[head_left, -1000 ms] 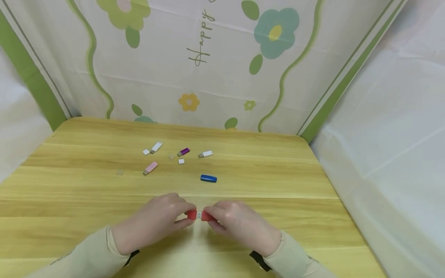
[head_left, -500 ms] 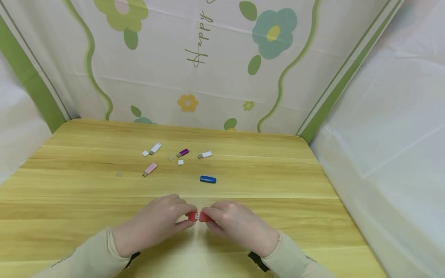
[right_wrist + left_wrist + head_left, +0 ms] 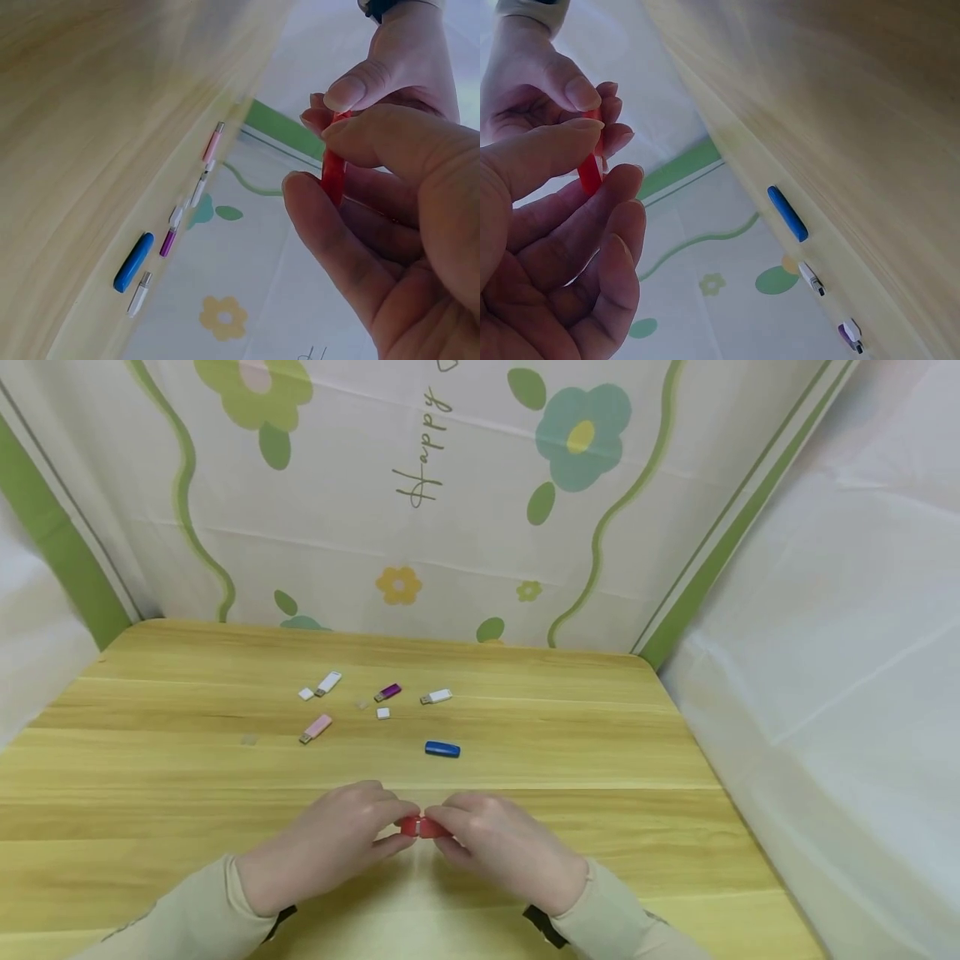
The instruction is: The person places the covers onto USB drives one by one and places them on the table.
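**Red plastic USB stick [image 3: 431, 829], two sections, held end to end**

Holding: left hand [image 3: 328, 842], fingers and thumb pinching the left red section [image 3: 408, 827]; right hand [image 3: 504, 847], fingers and thumb pinching the right red section [image 3: 435, 830]. One section per hand, ends facing, probably to keep them in line; the outer grip presumably leaves the joint visible. Cap or body: cannot be told, fingertips covering much of both.

Location: between the two sets of fingertips, raised above the wood-grain desk [image 3: 600, 735]. A narrow pale strip [image 3: 417, 827] shows at the joint.

Beyond the fingers, on the desk:
- Rounded glossy blue stick [image 3: 442, 749], nearest, just ahead.
- Slim pink stick [image 3: 318, 725], ahead and left, connector bare.
- Slim purple stick [image 3: 390, 691], farther ahead, connector bare.
- Two flat white sticks, connectors bare: one [image 3: 330, 682] far ahead and left, one [image 3: 440, 696] beyond the blue.
- Two square white caps: one [image 3: 306, 694] beside the left white stick, one [image 3: 383, 714] near the purple.

Loose spacing perhaps keeps each piece easy to pick out.
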Available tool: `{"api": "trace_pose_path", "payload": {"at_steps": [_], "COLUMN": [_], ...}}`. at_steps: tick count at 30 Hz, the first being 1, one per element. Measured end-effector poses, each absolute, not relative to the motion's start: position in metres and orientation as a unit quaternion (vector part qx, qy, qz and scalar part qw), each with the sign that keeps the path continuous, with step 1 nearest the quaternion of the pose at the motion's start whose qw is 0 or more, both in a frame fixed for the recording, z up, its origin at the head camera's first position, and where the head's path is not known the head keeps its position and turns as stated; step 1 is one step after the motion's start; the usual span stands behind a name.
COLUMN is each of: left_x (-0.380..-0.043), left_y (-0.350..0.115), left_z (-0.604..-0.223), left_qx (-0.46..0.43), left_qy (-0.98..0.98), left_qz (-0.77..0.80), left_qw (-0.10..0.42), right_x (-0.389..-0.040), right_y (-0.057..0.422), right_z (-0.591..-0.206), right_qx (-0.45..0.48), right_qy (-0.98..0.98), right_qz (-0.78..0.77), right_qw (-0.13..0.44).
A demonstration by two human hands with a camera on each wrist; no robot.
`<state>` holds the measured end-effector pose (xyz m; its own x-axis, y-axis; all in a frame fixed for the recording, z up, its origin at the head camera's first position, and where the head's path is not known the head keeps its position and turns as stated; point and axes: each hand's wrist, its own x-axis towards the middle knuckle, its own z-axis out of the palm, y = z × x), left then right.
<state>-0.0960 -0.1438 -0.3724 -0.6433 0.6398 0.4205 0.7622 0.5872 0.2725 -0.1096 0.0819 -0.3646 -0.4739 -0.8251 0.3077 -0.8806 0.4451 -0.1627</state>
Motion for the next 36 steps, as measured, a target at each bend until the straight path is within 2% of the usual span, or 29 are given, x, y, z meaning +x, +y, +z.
{"api": "trace_pose_path", "payload": {"at_steps": [14, 24, 36], "left_x": [-0.0968, -0.0994, -0.1034], "left_y": [-0.1418, -0.1439, -0.1415], "left_z": [-0.3739, -0.3751, -0.3771], "left_qx": [-0.398, -0.418, -0.446], "left_qy": [-0.869, -0.861, -0.835], "left_qz": [-0.244, -0.231, -0.260], "left_qw": [0.161, 0.176, 0.190], "right_x": [-0.1075, -0.1068, -0.1072], "right_y": [0.0802, 0.0784, 0.0784], "right_z": [-0.3659, -0.3652, -0.3659], "right_qx": [0.503, 0.500, 0.514], "right_qy": [-0.841, -0.845, -0.838], "right_qz": [0.145, 0.145, 0.125], "right_qw": [0.137, 0.123, 0.136]}}
